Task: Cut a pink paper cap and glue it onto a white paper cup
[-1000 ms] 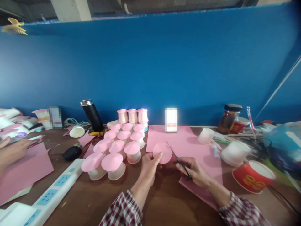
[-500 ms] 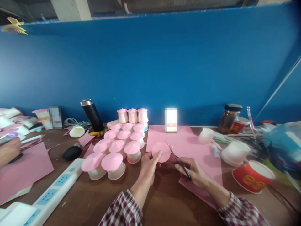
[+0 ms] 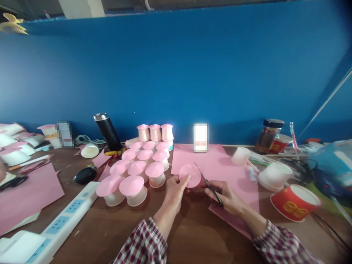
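The left hand point(image 3: 173, 190) pinches a pink paper disc point(image 3: 189, 176) by its near-left rim, thumb on top, holding it just above the tabletop point(image 3: 192, 234) near the middle of the near edge. The right hand point(image 3: 225, 198) is closed around the handles of a pair of scissors point(image 3: 208, 184), whose long axis runs from that hand up and leftward, so the blade tips sit right at the disc's right rim. The blades look nearly closed, though they are too thin to be sure. So the disc lies between the two hands, gripped by the left and met by the scissors from the right. Under both lies a pink paper sheet point(image 3: 220, 165), and to the left stands a cluster of pink-capped white cups point(image 3: 137, 176).
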The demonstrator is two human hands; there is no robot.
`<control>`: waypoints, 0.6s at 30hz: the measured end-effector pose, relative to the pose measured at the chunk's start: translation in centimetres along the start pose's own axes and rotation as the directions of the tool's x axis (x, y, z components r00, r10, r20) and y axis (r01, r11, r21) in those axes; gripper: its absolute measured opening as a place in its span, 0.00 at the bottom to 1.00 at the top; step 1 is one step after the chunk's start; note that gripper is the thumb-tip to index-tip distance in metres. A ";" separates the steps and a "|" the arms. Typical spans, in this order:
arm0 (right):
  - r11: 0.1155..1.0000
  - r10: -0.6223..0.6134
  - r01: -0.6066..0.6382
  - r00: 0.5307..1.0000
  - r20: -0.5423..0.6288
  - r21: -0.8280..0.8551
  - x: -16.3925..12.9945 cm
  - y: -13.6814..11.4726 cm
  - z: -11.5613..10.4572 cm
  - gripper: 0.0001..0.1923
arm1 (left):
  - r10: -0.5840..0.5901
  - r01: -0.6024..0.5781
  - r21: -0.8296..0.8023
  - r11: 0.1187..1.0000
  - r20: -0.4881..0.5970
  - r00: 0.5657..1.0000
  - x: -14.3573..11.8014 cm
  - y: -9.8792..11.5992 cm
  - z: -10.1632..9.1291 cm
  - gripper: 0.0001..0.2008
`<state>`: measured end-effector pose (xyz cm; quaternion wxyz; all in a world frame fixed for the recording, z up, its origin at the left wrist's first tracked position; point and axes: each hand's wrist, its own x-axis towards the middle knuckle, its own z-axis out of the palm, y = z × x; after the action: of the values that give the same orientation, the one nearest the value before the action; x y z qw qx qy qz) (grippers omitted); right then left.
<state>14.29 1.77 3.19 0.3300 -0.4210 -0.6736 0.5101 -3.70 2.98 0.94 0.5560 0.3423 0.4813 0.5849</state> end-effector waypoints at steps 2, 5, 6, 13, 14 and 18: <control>1.000 -0.006 0.006 1.000 0.006 0.002 0.0 0.0 0.0 0.22 | 0.003 -0.003 0.001 1.000 0.010 1.000 0.1 -0.1 0.0 0.18; 1.000 -0.014 0.014 1.000 0.009 -0.015 0.0 0.2 0.0 0.21 | 0.004 -0.004 0.002 1.000 0.016 1.000 0.1 -0.1 -0.1 0.18; 1.000 -0.016 0.016 1.000 0.009 -0.019 0.0 0.2 -0.1 0.20 | 0.004 -0.004 0.000 1.000 0.015 1.000 0.0 -0.1 -0.1 0.18; 0.999 -0.029 0.029 1.000 -0.001 -0.021 0.0 0.5 -0.1 0.20 | 0.000 0.000 -0.002 1.000 0.014 1.000 0.0 -0.1 -0.1 0.19; 1.000 -0.027 0.027 1.000 0.000 -0.013 0.0 0.5 -0.1 0.20 | 0.001 -0.001 -0.005 1.000 0.016 1.000 0.0 -0.1 -0.1 0.19; 1.000 -0.020 0.020 1.000 0.004 -0.001 -0.1 0.2 0.0 0.22 | -0.007 0.007 -0.004 1.000 0.013 1.000 0.0 -0.1 -0.1 0.19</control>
<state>14.37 1.74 3.01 0.3336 -0.4135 -0.6784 0.5074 -3.76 2.97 0.85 0.5619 0.3434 0.4775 0.5817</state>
